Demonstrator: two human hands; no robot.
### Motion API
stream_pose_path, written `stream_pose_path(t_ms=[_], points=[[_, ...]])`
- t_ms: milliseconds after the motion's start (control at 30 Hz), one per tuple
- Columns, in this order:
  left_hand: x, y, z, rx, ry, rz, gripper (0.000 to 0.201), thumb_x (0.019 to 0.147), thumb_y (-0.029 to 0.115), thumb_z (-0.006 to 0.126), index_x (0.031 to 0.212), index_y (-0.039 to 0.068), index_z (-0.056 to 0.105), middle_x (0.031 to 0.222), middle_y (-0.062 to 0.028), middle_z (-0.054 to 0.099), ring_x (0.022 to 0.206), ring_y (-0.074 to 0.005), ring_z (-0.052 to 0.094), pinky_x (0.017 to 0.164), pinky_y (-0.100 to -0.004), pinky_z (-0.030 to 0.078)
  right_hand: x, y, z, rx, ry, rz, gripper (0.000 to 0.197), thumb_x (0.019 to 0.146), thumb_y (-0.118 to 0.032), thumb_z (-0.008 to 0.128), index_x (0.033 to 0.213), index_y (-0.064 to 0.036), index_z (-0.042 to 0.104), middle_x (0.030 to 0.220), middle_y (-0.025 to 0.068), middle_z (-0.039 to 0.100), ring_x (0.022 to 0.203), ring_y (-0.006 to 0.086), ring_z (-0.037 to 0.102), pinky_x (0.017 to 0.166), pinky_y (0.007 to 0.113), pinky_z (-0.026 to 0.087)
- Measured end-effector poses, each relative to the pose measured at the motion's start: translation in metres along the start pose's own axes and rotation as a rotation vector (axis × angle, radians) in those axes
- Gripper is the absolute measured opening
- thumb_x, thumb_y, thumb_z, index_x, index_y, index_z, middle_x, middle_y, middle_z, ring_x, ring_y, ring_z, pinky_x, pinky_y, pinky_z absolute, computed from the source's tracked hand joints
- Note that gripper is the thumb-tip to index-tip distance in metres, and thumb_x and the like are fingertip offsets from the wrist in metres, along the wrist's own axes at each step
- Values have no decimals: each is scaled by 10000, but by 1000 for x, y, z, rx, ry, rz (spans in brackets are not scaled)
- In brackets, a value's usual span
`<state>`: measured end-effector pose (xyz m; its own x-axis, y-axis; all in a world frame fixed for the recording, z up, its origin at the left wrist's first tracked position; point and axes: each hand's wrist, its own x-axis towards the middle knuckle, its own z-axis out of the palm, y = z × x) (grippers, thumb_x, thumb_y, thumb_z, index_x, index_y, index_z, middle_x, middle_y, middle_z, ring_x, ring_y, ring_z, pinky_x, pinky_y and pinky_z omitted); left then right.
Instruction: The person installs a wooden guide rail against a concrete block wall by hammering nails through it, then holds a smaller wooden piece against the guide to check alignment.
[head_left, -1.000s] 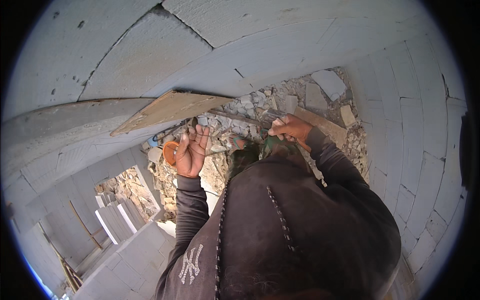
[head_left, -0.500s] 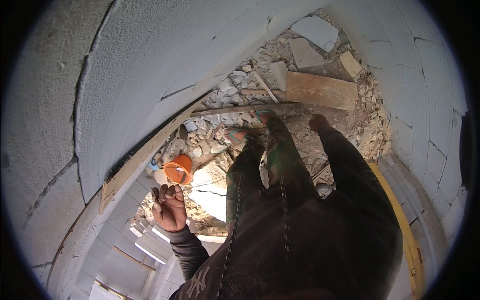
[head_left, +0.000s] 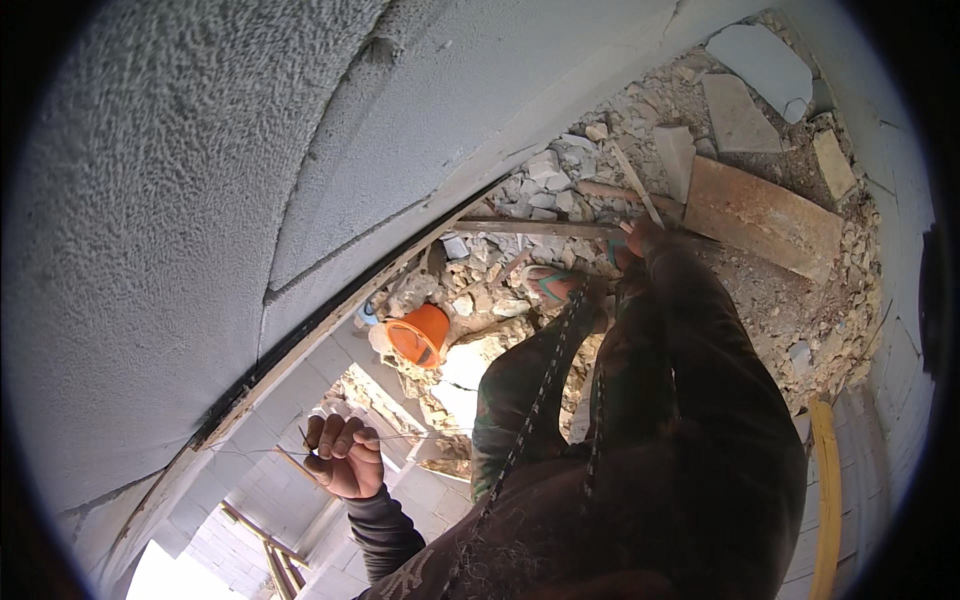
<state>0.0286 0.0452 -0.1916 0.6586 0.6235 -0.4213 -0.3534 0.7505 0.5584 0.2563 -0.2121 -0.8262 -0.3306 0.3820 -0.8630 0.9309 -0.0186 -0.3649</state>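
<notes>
My left hand (head_left: 345,455) is raised at the lower left beside the wall's lower edge. Its fingers are closed in a pinch on a thin wire (head_left: 405,436), which sticks out on both sides of the hand. Farther away, my right hand (head_left: 645,237) reaches down near my sandalled feet. It is beside the end of a narrow wooden strip (head_left: 638,182) and over a long plank (head_left: 540,228). The sleeve and the dark plank behind hide much of its fingers, so whether it holds anything is unclear.
A large grey block wall (head_left: 300,150) fills the left side. An orange bucket (head_left: 418,335) lies tilted on the rubble (head_left: 490,285). A flat brownish slab (head_left: 765,220) and broken pale slabs (head_left: 740,115) lie at the far right. A yellow bar (head_left: 825,490) stands at lower right.
The view has swung, so the bucket and rubble appear farther right. My right hand has moved inward toward my feet and the wooden strip. My left hand still pinches the wire.
</notes>
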Motion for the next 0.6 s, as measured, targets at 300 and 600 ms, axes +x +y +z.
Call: stream_pose_path(t_ms=[300, 600], points=[[5, -3, -3, 19, 48, 6, 222, 975, 183, 760, 1024, 169, 544, 949, 54, 498, 952, -145, 518, 1136, -453, 399, 18, 1, 11, 1022, 190, 450, 481, 835, -313, 807, 1241, -63, 746, 1291, 187, 703, 1254, 371, 636, 1023, 485, 524], [-10, 6, 17, 87, 69, -36, 171, 996, 199, 731, 1053, 150, 577, 1010, 30, 549, 1045, -166, 576, 1197, -460, 402, -162, -7, -43, 938, 411, 254, 637, 706, -374, 881, 1193, 0, 710, 1218, 236, 715, 1141, 384, 697, 973, 475, 559]])
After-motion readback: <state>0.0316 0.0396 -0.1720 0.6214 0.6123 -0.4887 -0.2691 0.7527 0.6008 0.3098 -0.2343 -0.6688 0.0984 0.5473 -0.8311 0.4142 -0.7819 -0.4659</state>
